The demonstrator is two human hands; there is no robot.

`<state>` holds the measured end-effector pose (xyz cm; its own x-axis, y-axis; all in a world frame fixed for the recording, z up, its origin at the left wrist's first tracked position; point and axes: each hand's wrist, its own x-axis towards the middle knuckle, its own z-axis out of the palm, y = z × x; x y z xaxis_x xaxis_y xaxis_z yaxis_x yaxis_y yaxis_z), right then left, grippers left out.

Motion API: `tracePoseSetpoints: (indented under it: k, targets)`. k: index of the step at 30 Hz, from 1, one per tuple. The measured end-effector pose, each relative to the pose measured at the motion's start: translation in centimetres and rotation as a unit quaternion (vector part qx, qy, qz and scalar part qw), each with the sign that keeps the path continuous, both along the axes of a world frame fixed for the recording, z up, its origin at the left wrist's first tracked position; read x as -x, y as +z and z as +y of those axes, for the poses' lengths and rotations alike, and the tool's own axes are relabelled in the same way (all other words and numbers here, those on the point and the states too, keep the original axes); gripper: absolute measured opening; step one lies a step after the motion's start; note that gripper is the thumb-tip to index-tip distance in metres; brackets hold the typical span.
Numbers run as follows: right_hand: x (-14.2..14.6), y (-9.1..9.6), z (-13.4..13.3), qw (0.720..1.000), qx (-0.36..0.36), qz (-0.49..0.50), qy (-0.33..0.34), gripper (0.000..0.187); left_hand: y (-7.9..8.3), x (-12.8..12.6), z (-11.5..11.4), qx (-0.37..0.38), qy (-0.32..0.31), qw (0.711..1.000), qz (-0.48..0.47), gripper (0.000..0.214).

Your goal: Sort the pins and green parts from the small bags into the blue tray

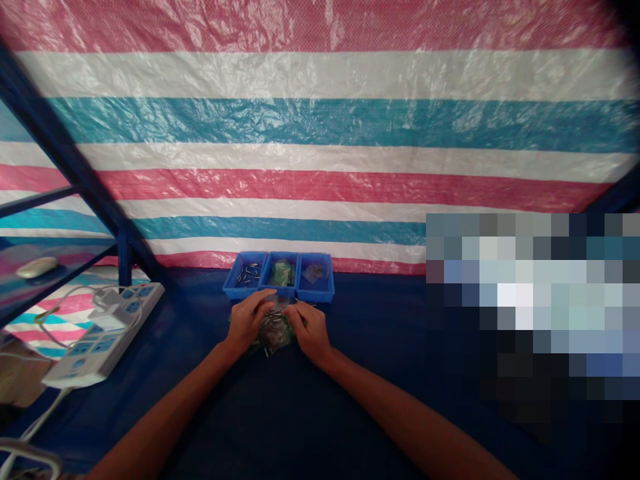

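My left hand (pixel 247 321) and my right hand (pixel 311 331) are close together over the blue tabletop, fingers curled inward. Between their fingertips is a small clear plastic bag (pixel 281 304), which both appear to pinch; its contents are too small to make out. Right below lies a pile of clear bags and small metal pins or screws (pixel 274 328), partly covered by my hands. Just beyond stand three joined blue bins. Loose metal pieces lie in the left bin (pixel 231 292), green-tinted bags in the middle bin (pixel 280 291), and clear bags in the right bin (pixel 316 295).
A white power strip (pixel 107 340) with cables and a plugged-in adapter lies to the left. Dark blue frame bars (pixel 95 193) rise there, with a white computer mouse (pixel 37 268) beyond them. Striped plastic sheeting (pixel 320 127) hangs behind the table. The right side is pixelated.
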<state>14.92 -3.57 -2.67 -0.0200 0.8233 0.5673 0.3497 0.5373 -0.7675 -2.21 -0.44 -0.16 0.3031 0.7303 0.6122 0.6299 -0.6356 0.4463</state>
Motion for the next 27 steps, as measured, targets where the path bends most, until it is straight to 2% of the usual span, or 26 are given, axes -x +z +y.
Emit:
tracePoseSetpoints:
  k: [3,8,18,22,27]
  targets:
    - [0.0,0.16,-0.06,1.0,0.006,0.014,0.0,0.035,-0.39,0.13,0.11,0.019,0.021,0.999,-0.018,0.028]
    - [0.06,0.18,-0.12,0.999,0.011,0.043,0.021,0.027,-0.29,-0.02,0.1,0.035,0.0,0.999,-0.012,0.024]
    - [0.28,-0.46,0.14,0.998,0.004,0.024,0.054,0.018,-0.35,-0.14,-0.15,0.073,0.003,0.997,-0.004,0.025]
    - [0.3,-0.4,0.16,0.999,0.017,0.031,0.036,0.02,-0.18,-0.08,-0.32,0.078,-0.009,0.997,-0.008,0.027]
    - [0.09,-0.48,0.33,0.993,0.064,0.094,-0.015,0.027,0.19,-0.24,-0.51,0.065,-0.021,0.998,-0.007,0.026]
